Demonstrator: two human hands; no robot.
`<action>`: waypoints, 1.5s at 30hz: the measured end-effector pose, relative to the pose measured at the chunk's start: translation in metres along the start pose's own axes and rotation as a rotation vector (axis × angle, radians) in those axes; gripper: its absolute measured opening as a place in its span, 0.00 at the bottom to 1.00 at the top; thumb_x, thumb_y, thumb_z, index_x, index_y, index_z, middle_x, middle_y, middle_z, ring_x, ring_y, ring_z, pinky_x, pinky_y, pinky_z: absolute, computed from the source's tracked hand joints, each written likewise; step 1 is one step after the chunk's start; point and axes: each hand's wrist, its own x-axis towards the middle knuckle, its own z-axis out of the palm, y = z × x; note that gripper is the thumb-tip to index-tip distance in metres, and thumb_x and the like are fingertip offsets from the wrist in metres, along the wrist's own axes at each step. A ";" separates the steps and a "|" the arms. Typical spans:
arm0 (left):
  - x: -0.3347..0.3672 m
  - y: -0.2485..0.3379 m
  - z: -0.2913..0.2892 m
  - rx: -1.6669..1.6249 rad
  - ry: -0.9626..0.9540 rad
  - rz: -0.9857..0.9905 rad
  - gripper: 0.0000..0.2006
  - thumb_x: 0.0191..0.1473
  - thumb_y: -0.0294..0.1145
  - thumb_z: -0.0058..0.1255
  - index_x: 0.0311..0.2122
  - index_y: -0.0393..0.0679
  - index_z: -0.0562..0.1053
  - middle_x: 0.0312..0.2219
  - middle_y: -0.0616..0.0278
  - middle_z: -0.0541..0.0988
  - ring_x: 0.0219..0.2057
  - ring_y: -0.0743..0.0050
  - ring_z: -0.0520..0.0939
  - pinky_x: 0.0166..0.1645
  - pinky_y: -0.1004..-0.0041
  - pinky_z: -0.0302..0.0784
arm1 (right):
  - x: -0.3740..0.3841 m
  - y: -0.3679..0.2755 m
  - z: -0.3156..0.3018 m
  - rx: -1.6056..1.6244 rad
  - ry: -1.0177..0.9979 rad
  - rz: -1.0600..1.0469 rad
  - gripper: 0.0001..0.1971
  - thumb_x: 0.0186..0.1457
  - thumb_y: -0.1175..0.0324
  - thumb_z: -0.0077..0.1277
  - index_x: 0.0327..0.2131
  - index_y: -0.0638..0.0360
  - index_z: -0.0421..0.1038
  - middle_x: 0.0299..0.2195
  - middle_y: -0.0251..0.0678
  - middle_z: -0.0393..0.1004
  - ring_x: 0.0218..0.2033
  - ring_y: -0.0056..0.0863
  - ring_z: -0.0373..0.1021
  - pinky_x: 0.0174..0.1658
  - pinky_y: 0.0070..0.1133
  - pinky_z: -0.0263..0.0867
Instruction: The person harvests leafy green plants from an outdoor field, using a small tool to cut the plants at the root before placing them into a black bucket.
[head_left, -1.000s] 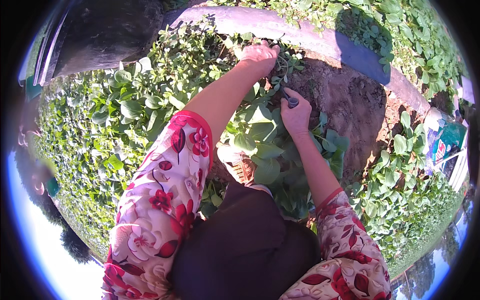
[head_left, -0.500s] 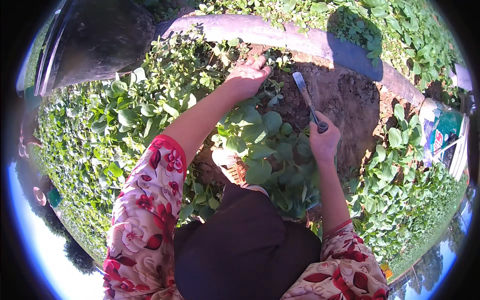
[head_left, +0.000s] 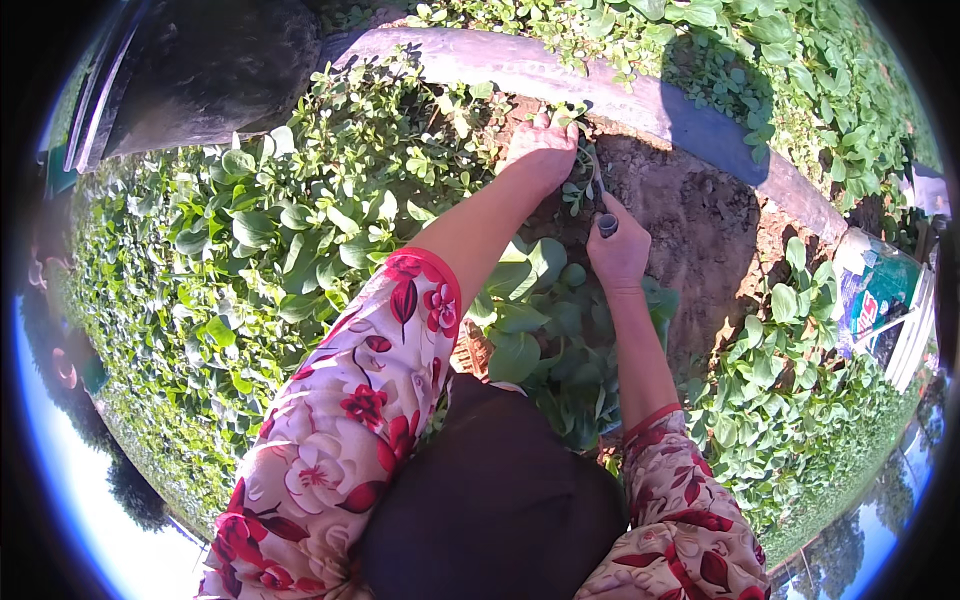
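Note:
My left hand (head_left: 543,155) reaches down into low, small-leaved weeds by bare soil. Its fingers are curled around a leafy weed (head_left: 570,112), though the fingertips are partly hidden. Close on its right, my right hand (head_left: 621,243) is wrapped around the hollow, tube-like handle of a hand weeder (head_left: 607,226). The tool's narrow metal blade points away from me, with its tip among the weed's stems just beside my left hand. Below both hands grow broad-leaved green plants (head_left: 520,320).
A pale, wide hose or pipe (head_left: 480,58) curves across the ground beyond my hands. At the far left stands a large black bucket (head_left: 215,80). A green and white container (head_left: 885,290) lies at the right among plants. Bare brown soil (head_left: 690,220) stretches right of my hands.
My left hand has moved right and its fingers have closed on the weed. My right hand has moved forward and left, bringing the weeder's blade in next to the left hand.

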 end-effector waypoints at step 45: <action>-0.039 -0.094 -0.031 -0.237 -0.236 -0.254 0.15 0.55 0.32 0.34 0.41 0.44 0.72 0.42 0.54 0.76 0.45 0.60 0.77 0.49 0.64 0.71 | 0.016 -0.052 0.052 -0.107 -0.101 -0.383 0.16 0.43 0.72 0.51 0.40 0.59 0.74 0.29 0.47 0.75 0.30 0.40 0.74 0.35 0.28 0.69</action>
